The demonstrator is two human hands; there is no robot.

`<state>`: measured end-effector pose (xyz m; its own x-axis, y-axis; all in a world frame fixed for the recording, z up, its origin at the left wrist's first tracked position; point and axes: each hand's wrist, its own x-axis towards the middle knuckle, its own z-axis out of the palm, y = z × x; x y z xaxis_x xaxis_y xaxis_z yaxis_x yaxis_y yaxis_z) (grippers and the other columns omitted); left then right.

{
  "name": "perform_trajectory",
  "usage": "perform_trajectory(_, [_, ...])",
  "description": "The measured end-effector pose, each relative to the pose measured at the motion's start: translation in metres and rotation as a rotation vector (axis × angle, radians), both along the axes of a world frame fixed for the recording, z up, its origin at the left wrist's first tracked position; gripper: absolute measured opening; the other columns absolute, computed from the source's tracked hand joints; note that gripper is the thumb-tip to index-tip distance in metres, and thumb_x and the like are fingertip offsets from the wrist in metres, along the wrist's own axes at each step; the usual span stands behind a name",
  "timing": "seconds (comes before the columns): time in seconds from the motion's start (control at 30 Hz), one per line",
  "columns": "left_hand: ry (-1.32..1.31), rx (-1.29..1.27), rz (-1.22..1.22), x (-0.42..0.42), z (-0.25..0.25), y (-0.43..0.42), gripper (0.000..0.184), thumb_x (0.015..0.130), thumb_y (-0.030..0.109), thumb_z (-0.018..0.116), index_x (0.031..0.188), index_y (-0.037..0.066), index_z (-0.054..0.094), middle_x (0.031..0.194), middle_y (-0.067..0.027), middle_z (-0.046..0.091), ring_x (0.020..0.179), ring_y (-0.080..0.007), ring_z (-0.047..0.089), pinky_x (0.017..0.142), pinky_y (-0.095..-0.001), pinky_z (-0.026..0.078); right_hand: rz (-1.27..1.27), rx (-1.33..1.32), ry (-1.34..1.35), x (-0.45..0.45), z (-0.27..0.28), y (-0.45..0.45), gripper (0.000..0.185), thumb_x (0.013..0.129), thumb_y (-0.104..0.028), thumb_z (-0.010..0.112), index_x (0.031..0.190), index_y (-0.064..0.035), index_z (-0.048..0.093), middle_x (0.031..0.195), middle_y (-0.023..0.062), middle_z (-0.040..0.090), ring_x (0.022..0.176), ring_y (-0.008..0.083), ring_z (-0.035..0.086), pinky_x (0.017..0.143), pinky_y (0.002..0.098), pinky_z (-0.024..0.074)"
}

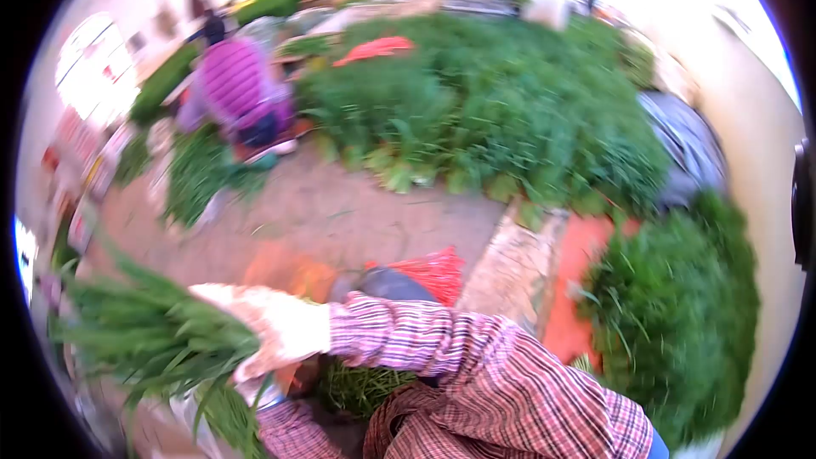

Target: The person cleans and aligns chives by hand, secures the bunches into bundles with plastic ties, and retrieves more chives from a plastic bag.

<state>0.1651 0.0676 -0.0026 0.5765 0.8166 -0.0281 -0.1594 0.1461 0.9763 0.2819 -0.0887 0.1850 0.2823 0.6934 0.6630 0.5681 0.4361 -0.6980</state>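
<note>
A bunch of long, flat-leaved greens (pixel 161 323) is held out at the lower left, its leaf tips smeared by motion. My right hand (pixel 272 323), pale and overexposed, reaches across from a plaid sleeve and wraps round the base of the bunch. Below it, my left hand (pixel 257 389) is against the underside of the same bunch; leaves and the right hand partly cover its fingers. More cut green stalks (pixel 361 387) lie beneath my right forearm, close to my body.
A wide heap of greens (pixel 510 102) covers the floor ahead, and another pile (pixel 680 323) lies to my right. A person in a purple vest (pixel 242 89) bends over greens at the left. Red strands (pixel 429 272) lie on the brown floor (pixel 382 221) near my knee.
</note>
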Motion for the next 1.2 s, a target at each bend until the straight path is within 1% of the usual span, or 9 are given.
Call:
perform_trajectory(0.27, [0.060,0.132,-0.302,0.096,-0.018,-0.003,0.047,0.085,0.005,0.069,0.130,-0.001,0.057,0.124,-0.0064,0.062,0.111,-0.0202,0.057,0.100,-0.0364,0.046,-0.541,0.099,-0.026,0.043,0.029,-0.047,0.082,0.070,-0.018,0.081,0.143,-0.0043,0.046,0.122,0.0222,0.062,0.115,0.0414,0.058,0.100,0.0492,0.0461])
perform_trajectory(0.63, [0.043,0.090,-0.999,0.141,-0.041,-0.177,0.049,0.086,0.004,0.076,0.130,-0.002,0.057,0.131,-0.0083,0.060,0.112,-0.0178,0.057,0.096,-0.0368,0.050,-0.837,-0.299,0.460,0.013,-0.188,-0.230,0.091,0.080,-0.032,0.086,0.152,-0.0075,0.038,0.141,0.0170,0.057,0.132,0.0300,0.053,0.108,0.0400,0.0457])
perform_trajectory(0.73, [0.109,0.212,-1.226,0.134,-0.062,-0.211,0.042,0.086,0.005,0.077,0.124,-0.001,0.061,0.118,-0.0080,0.068,0.100,-0.0189,0.064,0.089,-0.0350,0.054,-0.898,-0.457,0.609,-0.026,-0.209,-0.275,0.074,0.085,-0.032,0.081,0.146,-0.0051,0.048,0.139,0.0176,0.058,0.127,0.0294,0.056,0.109,0.0405,0.0441])
perform_trajectory(0.8, [0.166,-0.034,-1.358,0.131,-0.081,-0.227,0.038,0.089,0.005,0.073,0.125,0.000,0.062,0.120,-0.0081,0.069,0.108,-0.0183,0.063,0.092,-0.0321,0.052,-0.945,-0.552,0.648,-0.054,-0.244,-0.300,0.059,0.090,-0.031,0.076,0.138,-0.0033,0.057,0.134,0.0173,0.062,0.123,0.0282,0.059,0.110,0.0404,0.0427])
perform_trajectory(0.83, [0.226,0.282,-1.427,0.124,-0.043,-0.246,0.039,0.090,0.005,0.071,0.127,0.000,0.062,0.124,-0.0084,0.067,0.114,-0.0175,0.061,0.095,-0.0315,0.051,-1.026,-0.494,0.665,-0.069,-0.261,-0.310,0.053,0.085,-0.023,0.080,0.131,-0.0063,0.062,0.121,0.0130,0.070,0.111,0.0250,0.065,0.101,0.0381,0.0483])
perform_trajectory(0.9, [0.044,0.095,-1.541,0.123,-0.016,-0.264,0.042,0.091,0.007,0.071,0.131,0.000,0.060,0.130,-0.0083,0.065,0.122,-0.0166,0.058,0.101,-0.0311,0.047,-1.209,-0.515,1.025,-0.096,-0.281,-0.337,0.056,0.085,-0.026,0.081,0.134,-0.0078,0.061,0.123,0.0115,0.069,0.114,0.0228,0.064,0.101,0.0364,0.0494])
perform_trajectory(0.93, [-0.053,0.300,-1.515,0.126,-0.016,-0.260,0.049,0.090,0.011,0.073,0.135,0.001,0.058,0.131,-0.0076,0.064,0.122,-0.0168,0.058,0.104,-0.0314,0.045,-1.328,-0.532,1.007,-0.109,-0.289,-0.353,0.062,0.085,-0.029,0.081,0.138,-0.0062,0.057,0.126,0.0108,0.068,0.115,0.0205,0.062,0.103,0.0347,0.0480])
perform_trajectory(1.03, [-0.007,-0.108,-1.401,0.134,-0.036,-0.247,0.055,0.093,0.017,0.073,0.140,0.000,0.052,0.134,-0.0127,0.063,0.124,-0.0224,0.059,0.106,-0.0338,0.047,-1.566,-0.333,1.151,-0.155,-0.312,-0.423,0.056,0.079,-0.021,0.086,0.128,-0.0053,0.063,0.109,0.0054,0.073,0.099,0.0197,0.067,0.091,0.0382,0.0543])
perform_trajectory(1.2, [0.089,-0.188,-1.295,0.136,-0.031,-0.244,0.047,0.095,0.009,0.068,0.137,-0.004,0.053,0.130,-0.0146,0.064,0.120,-0.0208,0.062,0.107,-0.0320,0.048,-1.962,0.355,1.253,-0.226,-0.284,-0.524,0.055,0.073,-0.015,0.087,0.118,0.0040,0.061,0.108,0.0110,0.072,0.096,0.0249,0.068,0.090,0.0382,0.0542])
